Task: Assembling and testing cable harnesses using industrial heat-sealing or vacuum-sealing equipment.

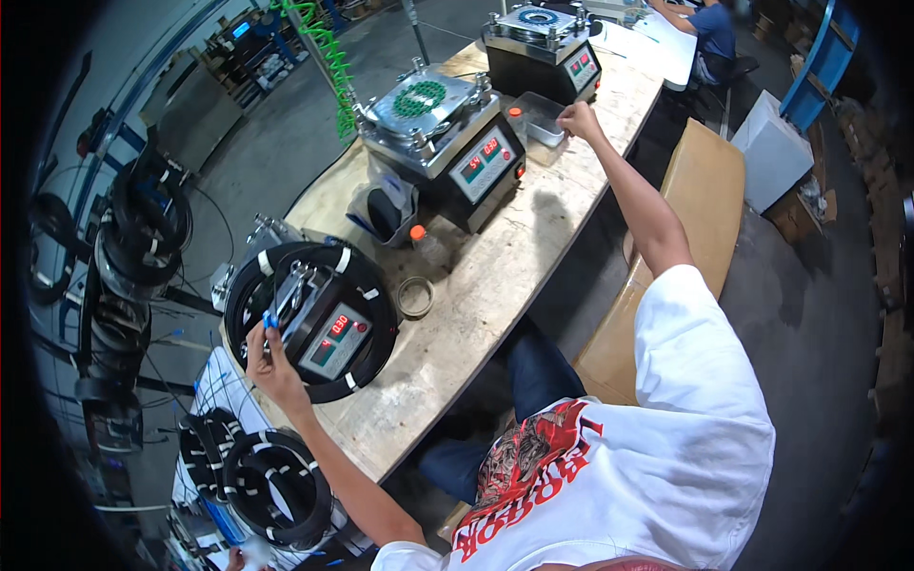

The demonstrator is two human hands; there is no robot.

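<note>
The wooden tabletop (457, 324) runs slantwise from lower left to upper right, its front edge facing the person, with a band of pale wood open along that edge from the near end up past the middle. Beyond the edge, a gap of floor in between, stands a long tan bench (700, 181). A black coil (381, 305) with white bands encircles the near machine (333, 343), close to the tabletop's left end. The middle machine (476, 171) sits toward the back edge, leaving room before it, and the far machine (538, 68) stands past it. Between those two, a clear tray (547, 138) lies near the front edge. The right hand (577, 121) is at the tray's right side, fingers bent; whether they hold anything cannot be told. The left hand (271, 366) reaches to the coil's left side, thumb and fingers narrowed on a small item. An orange-capped bottle (427, 247) stands between coil and middle machine. Just beside the coil's right rim lies a tape ring (415, 297). Smallest is the item in the left fingertips, a blue piece (272, 321).
</note>
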